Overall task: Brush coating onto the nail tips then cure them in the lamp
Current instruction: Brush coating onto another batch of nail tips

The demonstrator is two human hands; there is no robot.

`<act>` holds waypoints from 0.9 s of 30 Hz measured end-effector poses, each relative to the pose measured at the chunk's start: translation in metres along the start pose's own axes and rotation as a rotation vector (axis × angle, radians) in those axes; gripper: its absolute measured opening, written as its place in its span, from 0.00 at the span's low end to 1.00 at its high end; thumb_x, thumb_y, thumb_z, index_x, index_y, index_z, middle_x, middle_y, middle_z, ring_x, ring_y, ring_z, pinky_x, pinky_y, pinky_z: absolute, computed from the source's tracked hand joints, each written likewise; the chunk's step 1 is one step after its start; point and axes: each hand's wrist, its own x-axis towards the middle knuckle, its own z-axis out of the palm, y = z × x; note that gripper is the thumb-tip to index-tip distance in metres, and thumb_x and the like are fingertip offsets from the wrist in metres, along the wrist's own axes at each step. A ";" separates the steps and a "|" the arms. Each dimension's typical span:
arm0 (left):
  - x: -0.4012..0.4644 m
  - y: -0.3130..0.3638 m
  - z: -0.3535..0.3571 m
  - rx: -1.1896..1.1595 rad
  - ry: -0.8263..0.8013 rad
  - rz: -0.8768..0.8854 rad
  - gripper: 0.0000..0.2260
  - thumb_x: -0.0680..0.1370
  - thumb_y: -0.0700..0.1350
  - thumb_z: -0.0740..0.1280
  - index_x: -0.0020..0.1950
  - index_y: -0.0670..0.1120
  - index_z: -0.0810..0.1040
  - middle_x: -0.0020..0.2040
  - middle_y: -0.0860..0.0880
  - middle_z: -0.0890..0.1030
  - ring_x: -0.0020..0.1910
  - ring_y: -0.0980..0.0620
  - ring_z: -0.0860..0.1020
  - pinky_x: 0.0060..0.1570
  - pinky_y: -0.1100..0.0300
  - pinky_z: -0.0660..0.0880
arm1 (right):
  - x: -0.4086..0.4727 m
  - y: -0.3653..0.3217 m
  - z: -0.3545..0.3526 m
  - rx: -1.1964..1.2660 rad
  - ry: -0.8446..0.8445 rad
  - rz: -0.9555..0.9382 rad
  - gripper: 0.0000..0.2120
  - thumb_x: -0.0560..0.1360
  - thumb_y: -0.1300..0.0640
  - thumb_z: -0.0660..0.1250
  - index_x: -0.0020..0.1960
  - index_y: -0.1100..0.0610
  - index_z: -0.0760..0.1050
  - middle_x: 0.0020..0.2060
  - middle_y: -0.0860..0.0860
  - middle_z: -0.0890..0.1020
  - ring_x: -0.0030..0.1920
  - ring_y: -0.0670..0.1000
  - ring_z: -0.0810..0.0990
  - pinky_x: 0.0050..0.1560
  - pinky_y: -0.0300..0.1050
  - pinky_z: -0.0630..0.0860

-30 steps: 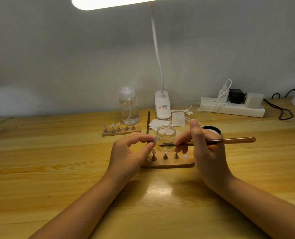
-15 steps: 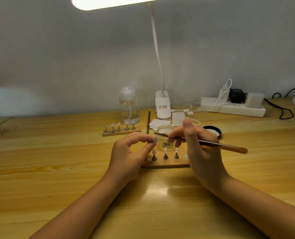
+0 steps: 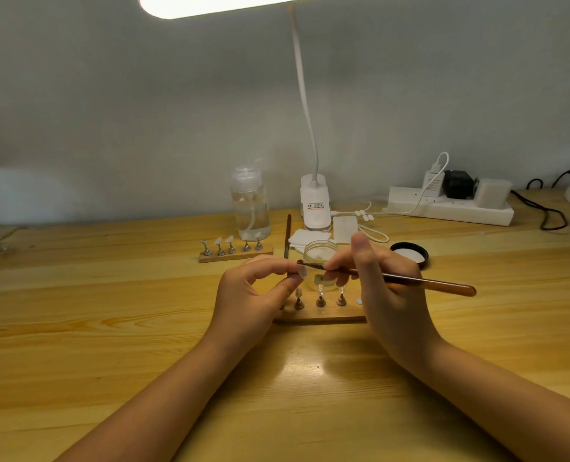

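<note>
Both forearms bare; left hand [image 3: 250, 295], right hand [image 3: 390, 295] ungloved.

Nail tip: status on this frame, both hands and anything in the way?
Left hand pinches nail tip. Right hand grips brush, bristles at the tip. Jar open right behind; nothing blocking.

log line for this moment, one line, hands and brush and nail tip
left hand: pinches nail tip | right hand: holds brush | brush tip: at nail tip | open jar: behind | step: coating
</note>
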 end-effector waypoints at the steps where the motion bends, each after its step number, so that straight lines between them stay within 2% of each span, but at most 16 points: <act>1: 0.000 0.000 0.000 -0.004 0.000 0.001 0.13 0.70 0.37 0.70 0.41 0.57 0.79 0.41 0.61 0.80 0.45 0.67 0.77 0.47 0.78 0.68 | -0.001 0.000 -0.001 0.012 0.006 0.010 0.16 0.75 0.49 0.54 0.35 0.52 0.77 0.27 0.47 0.79 0.32 0.43 0.79 0.34 0.32 0.73; 5: -0.001 -0.001 -0.001 -0.042 0.003 0.001 0.11 0.69 0.37 0.71 0.41 0.54 0.80 0.41 0.60 0.81 0.45 0.67 0.77 0.47 0.77 0.69 | 0.000 0.000 -0.002 0.050 0.035 0.016 0.19 0.75 0.49 0.53 0.33 0.54 0.76 0.29 0.51 0.80 0.29 0.45 0.78 0.31 0.34 0.73; 9: 0.001 -0.001 0.000 -0.039 0.002 -0.001 0.10 0.70 0.38 0.71 0.41 0.54 0.80 0.41 0.60 0.81 0.45 0.66 0.77 0.47 0.77 0.69 | 0.001 0.002 0.000 0.013 0.055 0.022 0.15 0.78 0.54 0.56 0.36 0.53 0.77 0.28 0.46 0.80 0.33 0.43 0.79 0.35 0.31 0.73; 11: 0.000 -0.001 0.000 -0.036 0.005 0.000 0.11 0.70 0.37 0.71 0.41 0.54 0.80 0.41 0.60 0.81 0.45 0.66 0.77 0.47 0.77 0.69 | -0.001 0.002 -0.001 0.000 0.042 0.035 0.16 0.77 0.56 0.55 0.36 0.53 0.77 0.29 0.46 0.80 0.34 0.44 0.79 0.35 0.31 0.73; 14: -0.001 -0.002 -0.001 -0.038 0.012 -0.004 0.11 0.69 0.37 0.71 0.41 0.55 0.80 0.41 0.60 0.81 0.45 0.66 0.78 0.47 0.76 0.70 | -0.004 0.000 -0.002 0.039 0.032 0.060 0.17 0.76 0.55 0.54 0.34 0.54 0.77 0.28 0.51 0.80 0.30 0.45 0.79 0.32 0.34 0.74; 17: 0.000 -0.002 0.000 -0.040 0.017 -0.007 0.11 0.69 0.38 0.71 0.41 0.55 0.80 0.40 0.61 0.81 0.45 0.66 0.78 0.47 0.75 0.71 | -0.004 -0.001 -0.001 0.069 0.040 0.060 0.18 0.77 0.53 0.56 0.32 0.55 0.76 0.26 0.49 0.80 0.27 0.44 0.78 0.30 0.34 0.73; 23: 0.000 -0.003 0.000 -0.044 0.025 -0.018 0.12 0.69 0.38 0.71 0.40 0.57 0.80 0.37 0.69 0.80 0.44 0.69 0.77 0.43 0.77 0.70 | -0.001 0.001 0.001 0.018 0.072 0.046 0.16 0.77 0.57 0.54 0.37 0.54 0.77 0.29 0.46 0.80 0.34 0.42 0.79 0.35 0.29 0.71; 27: -0.001 -0.004 -0.001 -0.046 0.028 -0.037 0.11 0.69 0.39 0.71 0.40 0.56 0.80 0.37 0.69 0.79 0.45 0.70 0.77 0.45 0.76 0.72 | -0.006 0.001 -0.001 0.054 0.042 0.067 0.18 0.77 0.55 0.53 0.34 0.56 0.77 0.29 0.51 0.80 0.29 0.45 0.79 0.31 0.34 0.74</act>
